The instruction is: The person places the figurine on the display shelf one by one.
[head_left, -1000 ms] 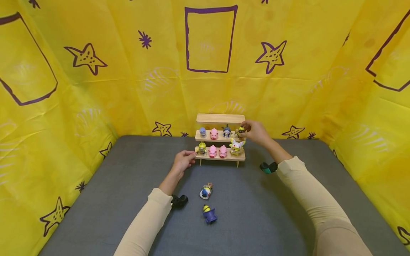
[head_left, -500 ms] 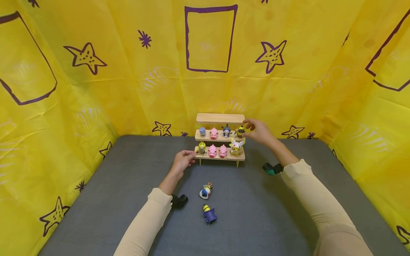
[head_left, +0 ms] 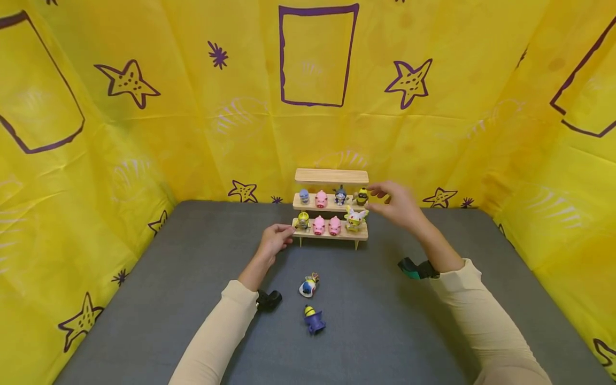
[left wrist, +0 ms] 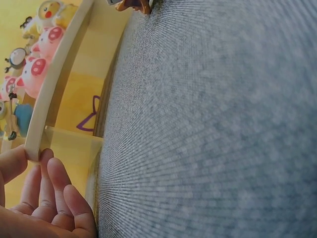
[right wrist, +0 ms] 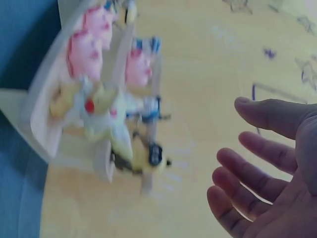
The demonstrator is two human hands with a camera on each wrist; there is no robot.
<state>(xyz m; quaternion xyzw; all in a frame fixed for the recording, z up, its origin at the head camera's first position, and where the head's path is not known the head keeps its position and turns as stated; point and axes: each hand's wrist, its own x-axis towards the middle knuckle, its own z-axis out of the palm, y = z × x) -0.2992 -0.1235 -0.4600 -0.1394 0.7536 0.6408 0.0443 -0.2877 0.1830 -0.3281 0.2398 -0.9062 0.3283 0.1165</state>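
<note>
My left hand (head_left: 275, 240) pinches the left end of the bottom board of a wooden tiered shelf (head_left: 332, 176); in the left wrist view the thumb and fingers (left wrist: 47, 166) grip that board's edge. My right hand (head_left: 397, 203) is apart from the shelf's right side, fingers spread and holding nothing. Nearest to it, a yellow figurine with dark goggles (head_left: 362, 196) stands at the right end of the middle board. Left of that are a blue-grey figurine (head_left: 340, 195), a pink pig (head_left: 321, 199) and a small blue figure (head_left: 304, 196).
On the bottom board stand a yellow figurine (head_left: 302, 220), two pink pigs (head_left: 319, 225) and a white-eared yellow figure (head_left: 355, 219). A white-and-blue figurine (head_left: 308, 286) and a purple-and-yellow figurine (head_left: 314, 320) lie on the grey table (head_left: 192, 321). Yellow printed cloth (head_left: 192, 149) encloses the table.
My right hand has let go of the goggled yellow figurine and drawn away to the right, its fingers opening. The left hand stays on the shelf's end.
</note>
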